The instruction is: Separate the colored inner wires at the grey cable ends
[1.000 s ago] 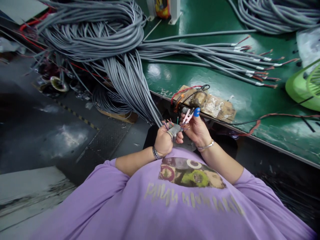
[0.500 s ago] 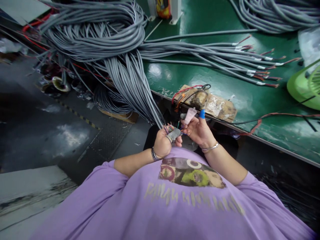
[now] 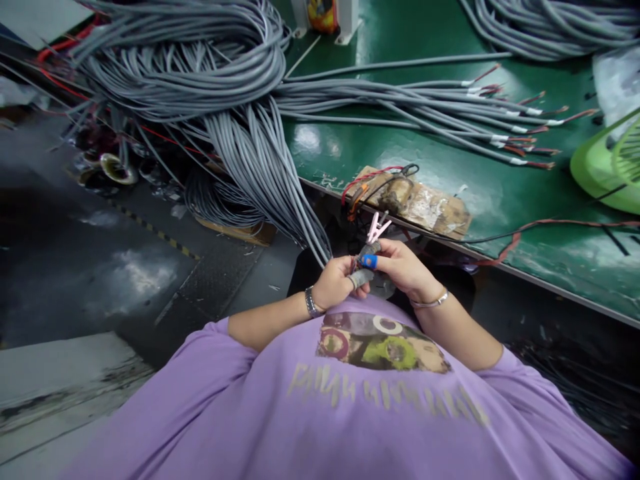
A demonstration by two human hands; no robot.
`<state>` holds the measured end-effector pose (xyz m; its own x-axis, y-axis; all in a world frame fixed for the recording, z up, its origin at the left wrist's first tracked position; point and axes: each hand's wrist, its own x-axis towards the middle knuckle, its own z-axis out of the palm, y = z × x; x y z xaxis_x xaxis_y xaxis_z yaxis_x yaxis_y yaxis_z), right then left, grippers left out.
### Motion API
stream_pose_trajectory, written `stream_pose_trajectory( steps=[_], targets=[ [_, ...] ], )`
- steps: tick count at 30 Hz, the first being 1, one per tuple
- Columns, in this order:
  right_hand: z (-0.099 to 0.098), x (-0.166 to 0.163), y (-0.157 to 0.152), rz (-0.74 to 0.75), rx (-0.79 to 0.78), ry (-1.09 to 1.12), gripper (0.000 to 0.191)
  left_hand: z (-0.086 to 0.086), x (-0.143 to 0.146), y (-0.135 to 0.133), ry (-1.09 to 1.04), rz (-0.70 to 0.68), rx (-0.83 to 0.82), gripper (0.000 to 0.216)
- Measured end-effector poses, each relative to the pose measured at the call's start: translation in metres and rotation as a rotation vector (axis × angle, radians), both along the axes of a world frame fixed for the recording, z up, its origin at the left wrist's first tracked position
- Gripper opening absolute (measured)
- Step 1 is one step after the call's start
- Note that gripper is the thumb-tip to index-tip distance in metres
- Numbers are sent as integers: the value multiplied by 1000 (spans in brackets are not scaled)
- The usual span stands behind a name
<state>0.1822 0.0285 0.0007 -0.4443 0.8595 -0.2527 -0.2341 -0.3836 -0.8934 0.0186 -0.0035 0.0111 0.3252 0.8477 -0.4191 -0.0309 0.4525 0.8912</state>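
Observation:
In front of my stomach both hands meet at the thin coloured wires [image 3: 355,263] at the end of a grey cable. My left hand [image 3: 339,281] is closed round the wires, its thumb wrapped in grey tape. My right hand [image 3: 404,268] is pinched at the same spot, a blue cover [image 3: 369,261] on its thumb and dark grey wrapping near the index fingertip. A pink clothespin [image 3: 377,229] sticks up just beyond the right fingertips; whether they grip it is hidden. Grey cables [image 3: 300,207] hang from the bench towards my left hand.
A large bundle of grey cables [image 3: 190,73] lies on the green bench [image 3: 345,150], stripped ends [image 3: 525,143] pointing right. At the bench edge sits a wooden block [image 3: 440,213] with red and black leads. A light-green fan [image 3: 607,163] stands at right.
My right hand has turned from palm-up and partly open to a pinch, its blue-covered thumb coming down on the wires. The clothespin has turned, its legs now pointing up. My left hand stays nearly in place.

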Motion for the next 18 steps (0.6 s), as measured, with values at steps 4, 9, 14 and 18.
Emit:
stream_pose_trajectory(
  steps=[4,9,14,18],
  targets=[
    [0,3,1,-51,18,-28,35,-1,-2,2,7,0,1,34],
    [-4,12,-1,-39,-96,-21,48,-8,0,1,-53,193,34,40],
    [-10,6,-10,-132,-14,-34,40,-11,2,2,-64,198,40,41],
    [-8,-2,-10,-167,59,-63,35,-12,-1,3,-50,88,58,39]
  ],
)
